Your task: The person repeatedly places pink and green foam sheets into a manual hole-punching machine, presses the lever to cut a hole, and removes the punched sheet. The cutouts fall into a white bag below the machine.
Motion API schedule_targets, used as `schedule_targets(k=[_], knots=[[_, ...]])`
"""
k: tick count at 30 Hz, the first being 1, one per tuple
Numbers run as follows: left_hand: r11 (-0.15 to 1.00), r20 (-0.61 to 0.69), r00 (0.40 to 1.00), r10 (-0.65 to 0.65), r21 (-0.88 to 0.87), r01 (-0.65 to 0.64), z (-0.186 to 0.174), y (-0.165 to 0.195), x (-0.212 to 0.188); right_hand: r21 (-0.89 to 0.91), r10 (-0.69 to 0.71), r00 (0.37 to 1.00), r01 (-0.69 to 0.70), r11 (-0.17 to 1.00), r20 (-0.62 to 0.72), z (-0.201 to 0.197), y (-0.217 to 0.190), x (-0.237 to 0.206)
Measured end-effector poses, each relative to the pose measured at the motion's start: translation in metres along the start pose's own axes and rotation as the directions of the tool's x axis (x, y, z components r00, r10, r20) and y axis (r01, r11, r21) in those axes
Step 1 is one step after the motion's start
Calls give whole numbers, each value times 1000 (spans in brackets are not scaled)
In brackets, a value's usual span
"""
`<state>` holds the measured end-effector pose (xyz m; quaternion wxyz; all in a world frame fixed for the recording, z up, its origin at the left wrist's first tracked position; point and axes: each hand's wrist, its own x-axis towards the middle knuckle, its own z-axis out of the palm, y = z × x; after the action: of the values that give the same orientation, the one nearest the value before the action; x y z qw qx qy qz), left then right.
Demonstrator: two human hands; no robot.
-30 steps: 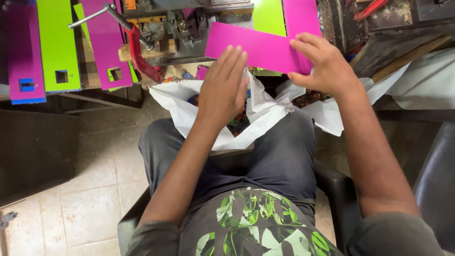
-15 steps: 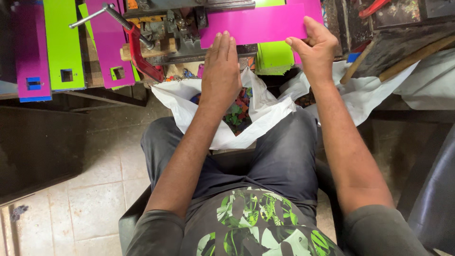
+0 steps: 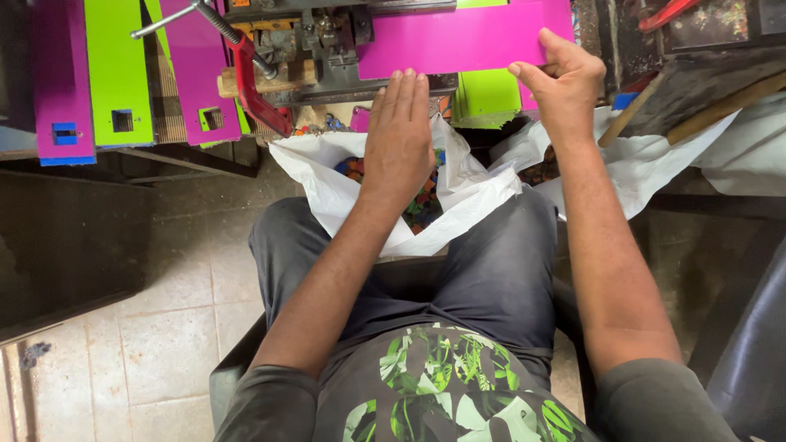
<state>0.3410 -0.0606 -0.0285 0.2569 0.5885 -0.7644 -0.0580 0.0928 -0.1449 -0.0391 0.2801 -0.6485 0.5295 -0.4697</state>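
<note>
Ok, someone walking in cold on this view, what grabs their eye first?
Probably the bright magenta sheet at the top centre, lying on the dark metal press, with the right hand pinching its right edge and the left hand flat just below it. Next, the white plastic bag of coloured scraps open on the person's lap. At the left, green and magenta strips with square cut-outs stand side by side.
</note>
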Motion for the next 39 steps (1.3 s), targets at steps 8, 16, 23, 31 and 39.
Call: schedule_targets(k=[8, 16, 23, 31, 39], knots=[[993, 15, 998, -66, 99, 64, -13, -11, -2, 139, -22, 998, 14, 990, 54, 33, -9, -2], [992, -29, 993, -118, 37, 119, -22, -33, -8, 164, -38, 998, 28, 986, 59, 59, -13, -6], [991, -30, 994, -107, 82, 109, -18, -27, -14, 22, -97, 995, 97, 995, -6, 58, -9, -12], [990, -12, 995, -102, 93, 103, -17, -27, -16, -12, -105, 994, 105, 994, -3, 55, -8, -17], [991, -2, 995, -102, 92, 102, -16, -27, -15, -4, -93, 996, 93, 996, 1, 55, -8, -17]])
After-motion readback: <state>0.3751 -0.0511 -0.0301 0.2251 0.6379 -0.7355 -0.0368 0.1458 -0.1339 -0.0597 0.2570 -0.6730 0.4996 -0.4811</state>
